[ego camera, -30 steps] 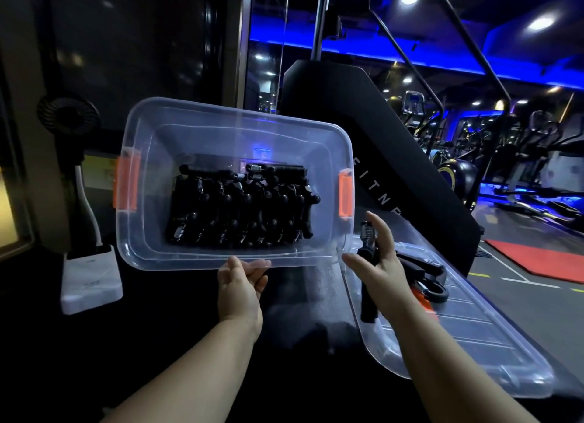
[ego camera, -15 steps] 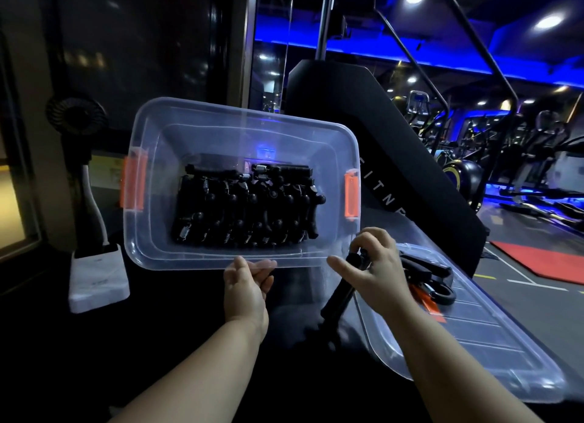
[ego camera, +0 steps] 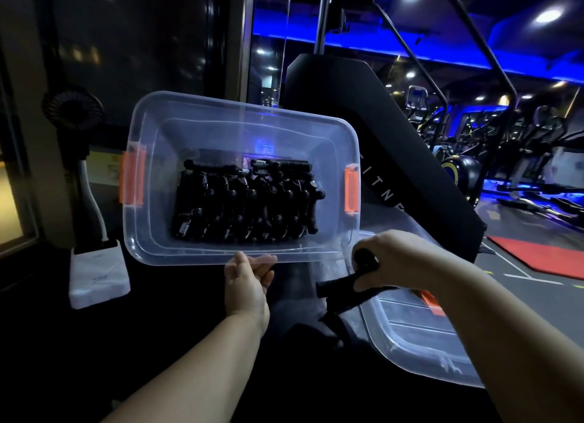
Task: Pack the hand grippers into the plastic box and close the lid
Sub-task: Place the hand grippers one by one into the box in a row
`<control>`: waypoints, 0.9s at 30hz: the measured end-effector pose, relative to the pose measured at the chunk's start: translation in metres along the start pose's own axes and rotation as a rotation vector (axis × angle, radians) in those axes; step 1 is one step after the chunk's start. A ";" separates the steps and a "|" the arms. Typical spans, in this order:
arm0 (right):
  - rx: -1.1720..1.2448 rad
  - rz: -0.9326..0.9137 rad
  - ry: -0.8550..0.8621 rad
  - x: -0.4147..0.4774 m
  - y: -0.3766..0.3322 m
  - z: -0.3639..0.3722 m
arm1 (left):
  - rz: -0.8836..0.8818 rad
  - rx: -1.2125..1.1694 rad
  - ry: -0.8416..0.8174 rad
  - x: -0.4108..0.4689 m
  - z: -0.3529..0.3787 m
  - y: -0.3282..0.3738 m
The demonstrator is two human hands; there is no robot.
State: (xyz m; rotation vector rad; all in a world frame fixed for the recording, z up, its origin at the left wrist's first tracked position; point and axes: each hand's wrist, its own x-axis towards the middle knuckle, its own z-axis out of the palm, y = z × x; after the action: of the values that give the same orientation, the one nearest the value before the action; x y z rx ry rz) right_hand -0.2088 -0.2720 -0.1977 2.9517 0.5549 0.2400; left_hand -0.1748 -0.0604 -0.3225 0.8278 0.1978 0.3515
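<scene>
Now, head view: one camera, looking down at two bare hands.
Box: one clear plastic box [ego camera: 148, 233], tipped up so its open top faces the camera.
Clips: two orange clips [ego camera: 132, 178], one on each short end of the box.
Packed grippers: a black pile of hand grippers [ego camera: 246, 204] inside the box, too many and too dark to count.
Left hand: the left hand [ego camera: 248, 285] pinches the near rim of the box.
Right hand: the right hand [ego camera: 399, 259] is closed tight around one black hand gripper [ego camera: 336, 290], just outside the box.
Lid: one clear lid [ego camera: 410, 337] lies flat under the right arm.
Other things: one white block [ego camera: 98, 275] and one small fan [ego camera: 73, 109] on the left.
</scene>
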 end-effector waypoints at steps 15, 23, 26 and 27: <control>0.563 0.002 0.165 0.021 -0.016 -0.024 | -0.013 -0.051 0.008 -0.001 0.002 0.000; 0.459 -0.044 0.420 0.063 -0.040 -0.028 | -0.001 -0.015 0.124 -0.003 0.002 0.004; 0.450 -0.037 0.432 0.079 -0.050 -0.027 | -0.020 -0.013 0.152 -0.009 0.002 0.008; 0.444 -0.044 0.439 0.084 -0.054 -0.027 | -0.020 -0.005 0.155 -0.010 0.002 0.010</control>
State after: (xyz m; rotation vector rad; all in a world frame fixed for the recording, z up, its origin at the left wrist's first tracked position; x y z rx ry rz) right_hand -0.1556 -0.1886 -0.1688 3.3136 0.8166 0.8805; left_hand -0.1857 -0.0600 -0.3135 0.7935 0.3488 0.3973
